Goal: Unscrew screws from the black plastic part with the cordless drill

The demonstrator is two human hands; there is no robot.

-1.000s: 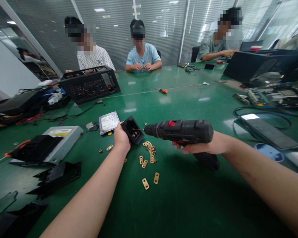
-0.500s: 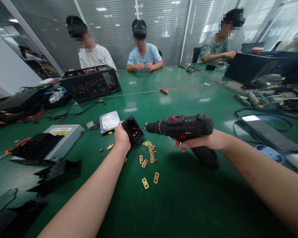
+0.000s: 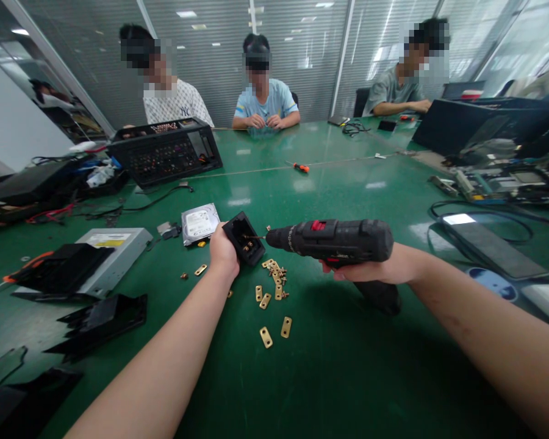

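My left hand is closed around a small black plastic housing, held tilted just above the green table with its open side facing right. My right hand grips a black cordless drill with a red switch. The drill lies level, and its thin bit reaches into the housing's opening, where brass parts show. Below and between the hands, several brass plates and screws lie scattered on the table.
A hard drive and an optical drive lie at left, among black plastic panels. A black computer case stands further back. A phone, cables and circuit boards sit at right. Three people sit at the far side; an orange screwdriver lies mid-table.
The drill's rear tipped up slightly half a second ago and is level again. Its bit stays in the housing, and my left hand has barely moved.
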